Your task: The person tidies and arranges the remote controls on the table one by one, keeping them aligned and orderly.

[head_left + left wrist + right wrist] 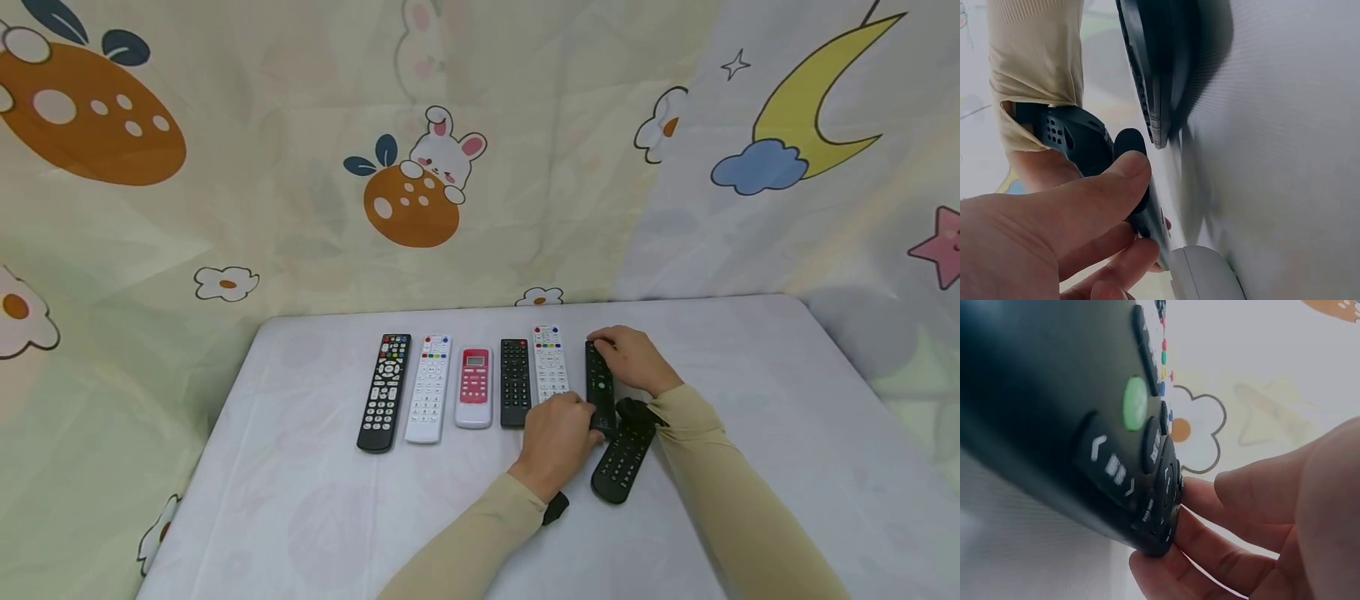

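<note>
Slim black remote [599, 385] apparently pinched endwise between hands.

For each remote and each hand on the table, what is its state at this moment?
Slim black remote: flat in the row, held at both ends.
Left hand: pinches its near end.
Right hand: grips its far end.
Second black remote: lies askew, outside the row, untouched.
Five other remotes: lined up side by side, face up.
Table: covered with a cloth.
</note>
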{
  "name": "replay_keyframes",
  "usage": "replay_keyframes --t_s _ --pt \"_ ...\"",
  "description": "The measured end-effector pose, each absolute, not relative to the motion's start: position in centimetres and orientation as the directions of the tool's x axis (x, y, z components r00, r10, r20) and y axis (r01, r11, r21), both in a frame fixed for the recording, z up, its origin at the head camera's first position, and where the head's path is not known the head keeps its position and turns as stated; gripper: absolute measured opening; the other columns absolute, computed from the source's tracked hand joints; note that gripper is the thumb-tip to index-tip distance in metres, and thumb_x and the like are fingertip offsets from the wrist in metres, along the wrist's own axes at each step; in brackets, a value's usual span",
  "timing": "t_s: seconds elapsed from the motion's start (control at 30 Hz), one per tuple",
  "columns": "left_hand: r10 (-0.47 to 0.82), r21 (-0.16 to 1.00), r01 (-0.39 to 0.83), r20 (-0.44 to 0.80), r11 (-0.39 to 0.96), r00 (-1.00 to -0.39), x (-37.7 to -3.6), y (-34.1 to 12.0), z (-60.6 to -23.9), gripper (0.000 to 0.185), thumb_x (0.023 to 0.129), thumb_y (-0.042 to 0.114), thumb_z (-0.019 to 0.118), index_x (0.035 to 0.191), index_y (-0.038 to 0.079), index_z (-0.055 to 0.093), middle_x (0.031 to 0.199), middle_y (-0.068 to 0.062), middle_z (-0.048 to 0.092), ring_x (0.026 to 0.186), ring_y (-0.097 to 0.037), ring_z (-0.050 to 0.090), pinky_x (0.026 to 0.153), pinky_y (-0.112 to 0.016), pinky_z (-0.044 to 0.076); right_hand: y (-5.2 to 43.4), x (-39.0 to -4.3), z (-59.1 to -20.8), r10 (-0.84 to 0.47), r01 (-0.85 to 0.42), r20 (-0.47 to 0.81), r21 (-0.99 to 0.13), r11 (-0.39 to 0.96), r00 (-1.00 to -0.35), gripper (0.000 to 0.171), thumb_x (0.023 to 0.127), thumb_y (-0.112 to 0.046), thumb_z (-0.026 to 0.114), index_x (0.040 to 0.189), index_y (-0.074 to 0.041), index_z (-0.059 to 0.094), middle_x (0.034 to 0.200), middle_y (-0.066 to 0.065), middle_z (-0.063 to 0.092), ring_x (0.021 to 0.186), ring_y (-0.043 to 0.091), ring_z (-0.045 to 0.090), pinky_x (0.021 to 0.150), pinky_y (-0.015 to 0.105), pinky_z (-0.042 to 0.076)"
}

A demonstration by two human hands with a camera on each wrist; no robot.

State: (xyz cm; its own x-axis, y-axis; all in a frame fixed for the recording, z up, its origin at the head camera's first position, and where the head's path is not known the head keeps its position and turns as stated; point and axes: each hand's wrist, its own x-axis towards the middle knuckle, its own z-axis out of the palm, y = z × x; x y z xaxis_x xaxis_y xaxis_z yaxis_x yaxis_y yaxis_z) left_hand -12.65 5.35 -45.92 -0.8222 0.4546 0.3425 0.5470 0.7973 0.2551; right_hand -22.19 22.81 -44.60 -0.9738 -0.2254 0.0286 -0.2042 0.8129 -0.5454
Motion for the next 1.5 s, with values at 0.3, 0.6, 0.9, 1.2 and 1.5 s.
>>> replay_keyframes --t_s 0.3,0.6,0.9,1.2,1.5 --pt "0.434 0.267 0.533 0.353 0.803 -0.829 -13.1 5.6 -45.8 0.026 0.078 0.034 0.087 0.096 0.015 0.082 0.083 0.002 0.069 0.074 -0.01 0.066 0.057 -0.024 0.05 22.4 -23.2 -44.8 -0.223 -0.181 -0.01 -0.552 0.814 -0.975 0.036 0.104 -0.009 0.043 0.13 0.009 0.061 0.132 0.029 0.059 0.126 0.044 0.053 0.104 0.056 0.041" --pt "0.428 0.247 0.518 0.339 0.819 -0.838 -13.5 5.9 -46.1 0.025 0.079 0.036 0.087 0.089 0.014 0.081 0.079 0.002 0.067 0.07 -0.011 0.063 0.053 -0.025 0.047 22.0 -23.8 -45.1 -0.273 -0.226 -0.006 -0.545 0.807 -0.962 0.036 0.102 -0.008 0.045 0.13 0.008 0.061 0.133 0.029 0.058 0.126 0.044 0.053 0.103 0.056 0.041" --pt "0.425 0.223 0.506 0.329 0.833 -0.844 -13.8 6.0 -46.5 0.026 0.077 0.036 0.088 0.09 0.013 0.081 0.084 0.001 0.067 0.075 -0.012 0.061 0.057 -0.027 0.05 21.8 -24.1 -45.2 -0.291 -0.243 -0.001 -0.549 0.8 -0.957 0.037 0.102 -0.004 0.043 0.132 0.009 0.059 0.134 0.03 0.057 0.129 0.045 0.05 0.106 0.056 0.038" --pt "0.42 0.213 0.498 0.326 0.84 -0.847 -13.9 6.0 -46.7 0.028 0.076 0.034 0.089 0.092 0.013 0.081 0.088 0.0 0.069 0.08 -0.013 0.062 0.062 -0.028 0.052 21.5 -24.0 -45.4 -0.293 -0.239 -0.009 -0.551 0.799 -0.956 0.037 0.102 -0.004 0.043 0.132 0.01 0.058 0.134 0.031 0.056 0.127 0.045 0.051 0.105 0.056 0.04" --pt "0.416 0.226 0.493 0.315 0.84 -0.853 -13.9 5.9 -46.8 0.031 0.075 0.033 0.09 0.093 0.01 0.08 0.093 -0.003 0.069 0.084 -0.015 0.063 0.067 -0.028 0.053 21.5 -24.0 -45.4 -0.316 -0.269 0.004 -0.538 0.799 -0.949 0.036 0.102 -0.004 0.043 0.132 0.01 0.059 0.133 0.03 0.057 0.127 0.045 0.052 0.105 0.057 0.04"
